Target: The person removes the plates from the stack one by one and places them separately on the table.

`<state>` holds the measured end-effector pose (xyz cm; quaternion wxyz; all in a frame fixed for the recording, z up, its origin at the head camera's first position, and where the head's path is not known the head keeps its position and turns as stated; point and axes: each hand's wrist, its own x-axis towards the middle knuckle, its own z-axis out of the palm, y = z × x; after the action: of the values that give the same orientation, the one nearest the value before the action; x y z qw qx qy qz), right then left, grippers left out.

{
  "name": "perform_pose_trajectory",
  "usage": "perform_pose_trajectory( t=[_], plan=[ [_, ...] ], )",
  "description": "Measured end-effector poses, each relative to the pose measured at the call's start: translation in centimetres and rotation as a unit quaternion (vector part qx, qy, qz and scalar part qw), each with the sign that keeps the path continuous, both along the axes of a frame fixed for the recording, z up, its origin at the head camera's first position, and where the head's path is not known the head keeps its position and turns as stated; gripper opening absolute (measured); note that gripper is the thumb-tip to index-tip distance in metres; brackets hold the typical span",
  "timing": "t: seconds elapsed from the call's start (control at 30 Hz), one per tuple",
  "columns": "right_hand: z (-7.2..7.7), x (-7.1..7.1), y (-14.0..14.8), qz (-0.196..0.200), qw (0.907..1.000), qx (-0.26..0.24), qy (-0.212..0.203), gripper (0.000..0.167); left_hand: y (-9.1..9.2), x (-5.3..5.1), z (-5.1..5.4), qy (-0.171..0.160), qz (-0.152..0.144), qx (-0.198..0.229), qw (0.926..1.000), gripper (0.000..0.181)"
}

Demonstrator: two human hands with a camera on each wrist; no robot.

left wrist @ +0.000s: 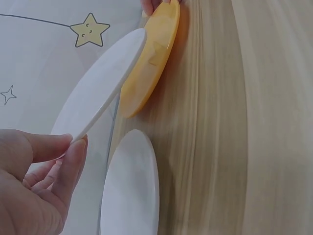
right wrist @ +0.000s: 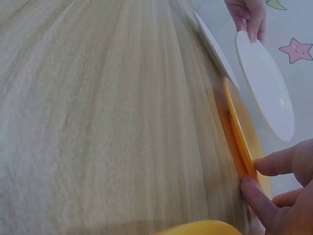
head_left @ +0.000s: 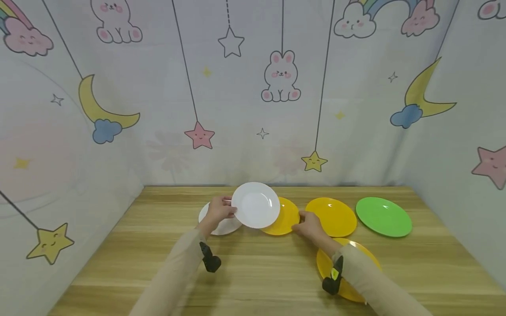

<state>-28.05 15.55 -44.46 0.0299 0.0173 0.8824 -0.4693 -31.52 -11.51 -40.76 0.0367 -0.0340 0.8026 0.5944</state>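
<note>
My left hand pinches the rim of a white plate between thumb and fingers, holding it tilted above the table. Below that hand a second white plate lies on the wood, partly covered in the head view. The raised plate also hides part of an orange-yellow plate. My right hand has thumb and fingers on the right edge of this yellow plate; in the right wrist view the thumb and a fingertip pinch its rim.
Right of the right hand lie another yellow plate and a green plate. A further yellow plate sits nearer, partly under the right forearm. The wooden table meets a patterned cloth backdrop behind.
</note>
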Motion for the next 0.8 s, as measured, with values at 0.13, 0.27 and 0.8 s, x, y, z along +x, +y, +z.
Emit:
perform_pose_trajectory(
  t=[0.13,0.27,0.8],
  plan=[
    [0.0,0.0,0.0,-0.001,1.0000,0.000,0.001,0.050,-1.1,0.0,0.5,0.002,0.001,-0.001,1.0000,0.043],
    [0.0,0.1,0.0,-0.001,1.0000,0.004,0.005,0.048,-2.3,0.2,0.8,0.010,-0.001,-0.005,0.9999,0.043],
    [-0.3,-0.2,0.1,0.002,0.9997,0.019,0.015,0.051,-8.5,1.3,0.8,0.038,0.032,-0.017,0.9986,0.043]
  ],
)
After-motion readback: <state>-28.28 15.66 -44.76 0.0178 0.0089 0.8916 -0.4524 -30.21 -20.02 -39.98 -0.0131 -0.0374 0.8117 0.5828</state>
